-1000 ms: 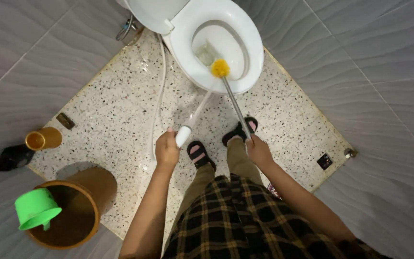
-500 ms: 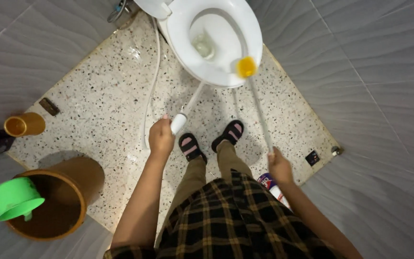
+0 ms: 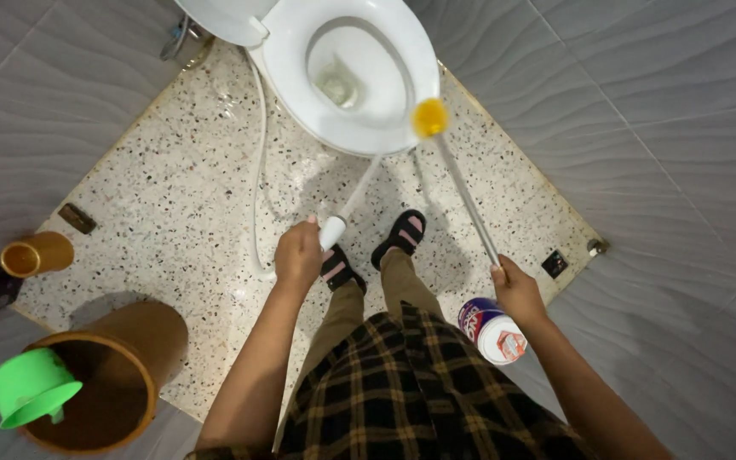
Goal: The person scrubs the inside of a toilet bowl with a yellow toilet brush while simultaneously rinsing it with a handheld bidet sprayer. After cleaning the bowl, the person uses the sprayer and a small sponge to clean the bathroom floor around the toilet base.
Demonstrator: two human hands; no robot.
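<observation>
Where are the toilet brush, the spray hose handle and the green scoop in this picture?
toilet brush [image 3: 429, 117], head view, on its yellow head at the bowl rim.
spray hose handle [image 3: 332, 232], head view, on the white end held by the left hand.
green scoop [image 3: 29, 388], head view, on its cup, over the brown bucket.

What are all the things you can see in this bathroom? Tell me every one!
toilet: 1, white, top middle, seat down, bowl open
toilet brush: 1, yellow head on a grey stick, head over the bowl's right rim
spray hose: 1, white, runs along the floor left of the toilet
spray nozzle: 1, white
big bucket: 1, brown, bottom left
scoop: 1, green, on the bucket's rim
small cup: 1, brown, left edge
cleaner can: 1, white and blue with red, on the floor under the right hand
floor: speckled, grey tile walls around
sandals: 2, black
left hand: holds the spray nozzle
right hand: holds the toilet brush stick
</observation>
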